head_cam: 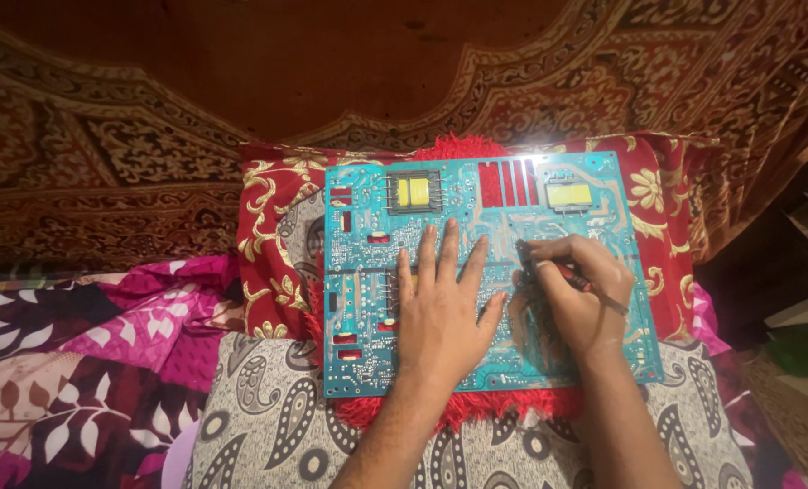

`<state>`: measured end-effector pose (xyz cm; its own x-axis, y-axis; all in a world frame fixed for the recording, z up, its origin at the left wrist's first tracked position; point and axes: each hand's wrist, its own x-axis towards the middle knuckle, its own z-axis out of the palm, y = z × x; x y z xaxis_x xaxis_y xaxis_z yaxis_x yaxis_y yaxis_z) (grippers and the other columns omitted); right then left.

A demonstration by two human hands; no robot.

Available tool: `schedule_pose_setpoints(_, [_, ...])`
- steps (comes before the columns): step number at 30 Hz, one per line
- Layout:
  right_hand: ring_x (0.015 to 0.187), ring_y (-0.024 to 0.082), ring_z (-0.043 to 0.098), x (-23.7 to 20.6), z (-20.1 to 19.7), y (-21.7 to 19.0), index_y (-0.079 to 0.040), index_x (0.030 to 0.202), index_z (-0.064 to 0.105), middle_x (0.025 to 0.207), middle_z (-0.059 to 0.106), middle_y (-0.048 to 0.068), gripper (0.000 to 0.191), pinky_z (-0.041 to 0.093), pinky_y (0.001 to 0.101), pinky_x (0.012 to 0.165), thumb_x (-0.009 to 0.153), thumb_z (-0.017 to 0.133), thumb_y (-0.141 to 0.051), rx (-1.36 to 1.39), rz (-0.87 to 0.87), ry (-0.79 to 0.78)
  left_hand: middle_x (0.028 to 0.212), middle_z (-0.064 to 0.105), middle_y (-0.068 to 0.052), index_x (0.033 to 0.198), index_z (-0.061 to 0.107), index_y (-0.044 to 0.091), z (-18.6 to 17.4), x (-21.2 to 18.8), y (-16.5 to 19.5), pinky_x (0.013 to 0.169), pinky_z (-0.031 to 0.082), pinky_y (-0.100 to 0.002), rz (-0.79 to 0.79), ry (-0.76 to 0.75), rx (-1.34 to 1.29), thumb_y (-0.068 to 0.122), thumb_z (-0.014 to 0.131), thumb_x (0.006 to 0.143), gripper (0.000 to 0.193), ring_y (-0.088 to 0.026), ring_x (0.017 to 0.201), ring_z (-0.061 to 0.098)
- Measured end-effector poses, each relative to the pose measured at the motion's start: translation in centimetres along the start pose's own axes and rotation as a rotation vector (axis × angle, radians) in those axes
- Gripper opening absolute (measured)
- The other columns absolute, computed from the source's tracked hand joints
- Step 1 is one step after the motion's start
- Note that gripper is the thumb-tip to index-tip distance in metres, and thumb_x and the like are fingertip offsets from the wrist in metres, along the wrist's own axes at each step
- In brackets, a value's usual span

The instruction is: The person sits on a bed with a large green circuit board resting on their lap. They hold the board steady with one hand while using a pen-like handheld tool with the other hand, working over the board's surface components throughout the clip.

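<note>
Blue-green circuit board [476, 263], one, flat on a red cushion [277, 244]. Two yellow-topped parts. Left hand [440, 312] pressed flat on it, fingers spread apart. Right hand [576, 290] pinched shut on one thin tool [572, 276], tip hidden; board's middle covered by both hands.

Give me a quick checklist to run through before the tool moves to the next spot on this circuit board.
1. Board held down: ok. The left hand lies flat, fingers spread, on the blue circuit board.
2. Tool grip: ok. The right hand pinches a thin red-handled tool like a pen.
3. Tip contact with the board: cannot tell; the fingers hide it.
4. Firm support: not ok. The board rests on a red shaggy cushion over soft patterned cloth.
5. Board fully supported: not ok. Its edges overhang the cushion.
6. Lighting: cannot tell; glare washes out the top edge.
</note>
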<state>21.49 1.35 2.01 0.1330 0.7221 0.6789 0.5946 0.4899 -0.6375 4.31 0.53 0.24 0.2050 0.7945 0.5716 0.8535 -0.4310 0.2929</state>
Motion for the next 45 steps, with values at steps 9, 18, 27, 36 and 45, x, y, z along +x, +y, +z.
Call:
schedule_pose_setpoints(9, [0.089,0.017,0.075,0.04,-0.05,0.00,-0.001,0.092,0.073,0.099,0.078,0.010,0.008,0.057,0.0279,0.077,0.086,0.067,0.000,0.035,-0.001,-0.004,0.161,0.034,-0.021,0.152,0.046,0.007,0.09,-0.12,0.04,0.121,0.015,-0.062,-0.001,0.012,0.002,0.048,0.060,0.093,0.072,-0.041,0.151,0.025])
schedule_pose_setpoints(18, [0.086,0.015,0.074,-0.01,-0.02,0.35,-0.002,0.091,0.073,0.096,0.078,0.008,0.006,0.057,0.0271,0.075,0.086,0.069,-0.002,0.015,0.038,0.000,0.162,0.034,-0.020,0.149,0.046,0.002,0.30,-0.11,-0.12,0.122,0.013,-0.061,-0.006,0.005,0.013,0.049,0.059,0.094,0.074,-0.040,0.152,0.024])
schedule_pose_setpoints(27, [0.085,0.015,0.073,-0.07,-0.10,0.33,-0.002,0.090,0.073,0.095,0.078,0.007,0.006,0.055,0.0279,0.075,0.086,0.068,-0.001,0.034,0.043,0.000,0.162,0.034,-0.020,0.150,0.046,0.003,0.27,-0.05,-0.10,0.122,0.013,-0.061,-0.011,-0.008,0.014,0.049,0.059,0.094,0.074,-0.040,0.152,0.024])
schedule_pose_setpoints(36, [0.083,0.016,0.073,-0.04,-0.22,0.53,-0.001,0.089,0.073,0.091,0.077,0.008,0.008,0.055,0.0285,0.075,0.084,0.067,0.000,0.001,0.072,-0.012,0.162,0.034,-0.020,0.150,0.046,0.003,0.25,-0.02,-0.09,0.122,0.014,-0.061,-0.011,-0.007,0.014,0.049,0.060,0.093,0.074,-0.039,0.152,0.024])
schedule_pose_setpoints(45, [0.086,0.016,0.073,-0.06,-0.15,0.46,-0.001,0.089,0.073,0.093,0.077,0.008,0.007,0.055,0.0287,0.077,0.084,0.068,0.001,-0.007,0.021,0.001,0.162,0.033,-0.020,0.149,0.046,0.003,0.32,0.03,-0.13,0.121,0.014,-0.062,-0.010,-0.010,0.010,0.049,0.060,0.093,0.074,-0.040,0.152,0.024])
